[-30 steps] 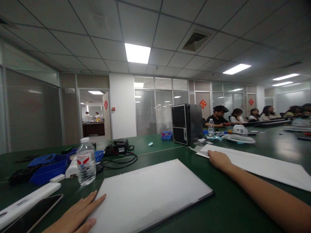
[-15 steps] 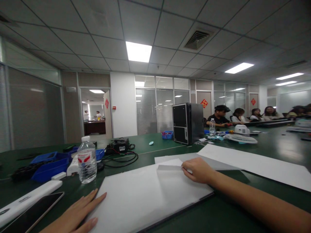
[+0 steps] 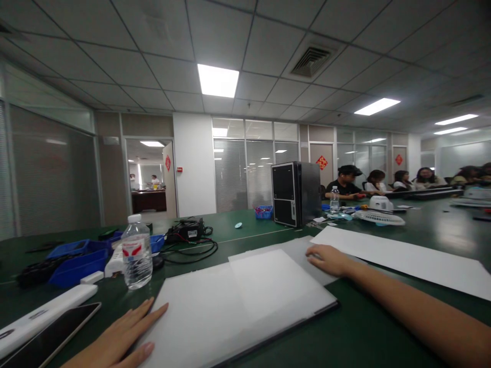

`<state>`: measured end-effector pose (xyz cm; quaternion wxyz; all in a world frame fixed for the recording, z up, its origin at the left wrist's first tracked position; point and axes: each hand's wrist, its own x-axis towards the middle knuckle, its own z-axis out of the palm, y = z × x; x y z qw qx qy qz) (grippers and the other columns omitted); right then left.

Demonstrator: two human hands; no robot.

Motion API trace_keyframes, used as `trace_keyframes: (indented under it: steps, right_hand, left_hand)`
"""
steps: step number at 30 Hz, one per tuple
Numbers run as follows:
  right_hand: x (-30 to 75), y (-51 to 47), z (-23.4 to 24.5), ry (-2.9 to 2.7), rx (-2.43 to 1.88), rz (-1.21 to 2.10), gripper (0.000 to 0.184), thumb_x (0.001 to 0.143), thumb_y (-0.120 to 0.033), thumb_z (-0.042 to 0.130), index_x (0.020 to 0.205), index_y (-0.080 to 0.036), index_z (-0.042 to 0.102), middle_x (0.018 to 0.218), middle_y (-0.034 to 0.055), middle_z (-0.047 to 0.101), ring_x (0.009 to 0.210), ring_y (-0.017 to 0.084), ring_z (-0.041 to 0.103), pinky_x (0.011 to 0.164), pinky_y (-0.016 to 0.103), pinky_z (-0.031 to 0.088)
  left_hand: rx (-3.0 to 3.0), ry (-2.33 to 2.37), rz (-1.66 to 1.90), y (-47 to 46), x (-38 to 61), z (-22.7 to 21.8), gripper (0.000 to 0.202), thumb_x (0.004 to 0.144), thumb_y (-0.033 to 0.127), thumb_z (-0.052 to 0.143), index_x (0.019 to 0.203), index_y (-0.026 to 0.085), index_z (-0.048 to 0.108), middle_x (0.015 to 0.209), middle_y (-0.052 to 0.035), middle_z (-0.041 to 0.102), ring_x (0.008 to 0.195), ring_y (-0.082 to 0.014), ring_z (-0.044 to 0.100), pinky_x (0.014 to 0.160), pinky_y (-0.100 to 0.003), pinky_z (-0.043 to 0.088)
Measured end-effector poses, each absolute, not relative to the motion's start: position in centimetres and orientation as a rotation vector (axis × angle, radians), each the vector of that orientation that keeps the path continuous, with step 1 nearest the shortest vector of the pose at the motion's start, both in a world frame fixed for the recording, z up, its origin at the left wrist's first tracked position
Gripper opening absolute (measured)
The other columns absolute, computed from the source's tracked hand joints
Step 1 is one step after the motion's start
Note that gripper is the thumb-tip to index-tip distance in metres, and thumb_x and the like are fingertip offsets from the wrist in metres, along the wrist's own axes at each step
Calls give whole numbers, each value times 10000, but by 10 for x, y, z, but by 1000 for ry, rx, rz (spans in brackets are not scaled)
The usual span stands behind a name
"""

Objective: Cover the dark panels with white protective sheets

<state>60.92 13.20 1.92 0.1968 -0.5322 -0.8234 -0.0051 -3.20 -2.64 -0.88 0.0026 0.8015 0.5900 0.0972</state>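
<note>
White paper is lying at the lower centre of the frame, the left hand resting flat and spread at its left edge. Right of centre, the right hand is resting over a thin sheet overlapping that paper; whether it is pinching, I cannot tell.

Two hands, two clear bottles, one phone, one computer tower, three red door signs
</note>
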Motion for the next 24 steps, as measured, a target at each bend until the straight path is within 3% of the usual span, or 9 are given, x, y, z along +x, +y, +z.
trace_keyframes:
  steps: [9, 14, 20, 24]
  right_hand:
    - [558, 103, 26, -2475, -1368, -56, 459, 982, -471, 446, 1223, -197, 724, 1230, 116, 723, 1126, 288, 653, 1020, 421, 464]
    - [523, 83, 32, -2556, -1195, -90, 394, 981, -427, 469, 1158, -214, 749, 1193, 104, 734, 1108, 276, 651, 1015, 406, 458]
    - [540, 93, 34, -2484, -1198, -116, 393, 986, -442, 463, 1136, -236, 763, 1209, 93, 733, 1142, 296, 633, 1047, 462, 427]
    - [567, 109, 27, -2466, -1258, 35, 424, 969, -493, 483, 1182, -244, 753, 1288, 91, 702, 1206, 306, 611, 1084, 471, 414]
  left_hand:
    - [2487, 1862, 280, -28, -33, -11, 558, 1012, 635, 351, 1543, 479, 282, 1663, 64, 210, 1531, -303, 253, 1243, -598, 244]
    - [2547, 1832, 391, -26, -32, -13, 559, 1005, 591, 427, 1528, 419, 331, 1647, 18, 308, 1500, -338, 328, 1232, -585, 287]
    - [2546, 1844, 336, -24, -33, -12, 531, 1016, 591, 401, 1525, 465, 317, 1643, 57, 282, 1507, -298, 328, 1235, -559, 295]
    - [2561, 1848, 372, -22, -36, -16, 535, 1001, 584, 447, 1511, 486, 317, 1639, 88, 299, 1496, -297, 350, 1238, -516, 318]
